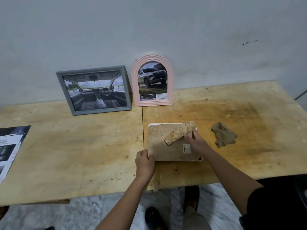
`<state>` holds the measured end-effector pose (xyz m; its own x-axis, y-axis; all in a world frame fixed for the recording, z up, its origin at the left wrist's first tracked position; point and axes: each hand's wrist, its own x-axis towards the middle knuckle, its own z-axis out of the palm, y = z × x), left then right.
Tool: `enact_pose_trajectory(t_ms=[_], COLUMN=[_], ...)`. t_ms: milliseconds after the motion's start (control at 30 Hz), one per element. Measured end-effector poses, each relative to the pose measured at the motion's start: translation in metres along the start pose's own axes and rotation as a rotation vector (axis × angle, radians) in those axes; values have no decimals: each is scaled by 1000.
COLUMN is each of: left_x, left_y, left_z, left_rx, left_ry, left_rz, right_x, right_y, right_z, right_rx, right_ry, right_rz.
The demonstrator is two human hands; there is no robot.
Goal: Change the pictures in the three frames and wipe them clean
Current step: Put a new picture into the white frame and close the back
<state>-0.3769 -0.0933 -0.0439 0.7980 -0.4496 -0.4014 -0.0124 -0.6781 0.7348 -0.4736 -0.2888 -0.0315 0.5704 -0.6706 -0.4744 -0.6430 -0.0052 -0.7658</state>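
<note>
A third frame (198,159) lies face down on the wooden table, its brown cardboard backing (166,146) on top with the fold-out stand (180,132) raised. My left hand (144,161) grips the backing's near left corner. My right hand (194,141) pinches the backing by the base of the stand. A grey rectangular frame (93,90) with a car-interior picture leans on the wall at the back. Beside it stands a pink arched frame (152,81) with a pickup-truck picture. A brown cloth (223,134) lies crumpled to the right of the face-down frame.
Printed sheets (10,150) lie at the table's left edge. The table (83,146) is stained, most heavily on its right half. The grey wall runs right behind the table, and my feet stand on a marble floor below its front edge.
</note>
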Motion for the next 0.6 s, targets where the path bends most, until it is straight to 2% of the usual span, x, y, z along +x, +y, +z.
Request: enact_pose_trajectory(t_ms=[167, 300, 467, 600], left_x=[3, 4, -12, -2], left_y=[1, -2, -8, -1], left_z=[1, 11, 20, 14], left_rx=[38, 105, -8, -26], left_ry=[43, 108, 126, 123], left_rz=[-13, -37, 41, -4], right_x=[-5, -18, -22, -27], right_y=[24, 35, 47, 52], right_z=[12, 10, -3, -4], right_rx=[-115, -124, -82, -90], right_ry=[293, 275, 325, 322], right_rz=[51, 92, 62, 17])
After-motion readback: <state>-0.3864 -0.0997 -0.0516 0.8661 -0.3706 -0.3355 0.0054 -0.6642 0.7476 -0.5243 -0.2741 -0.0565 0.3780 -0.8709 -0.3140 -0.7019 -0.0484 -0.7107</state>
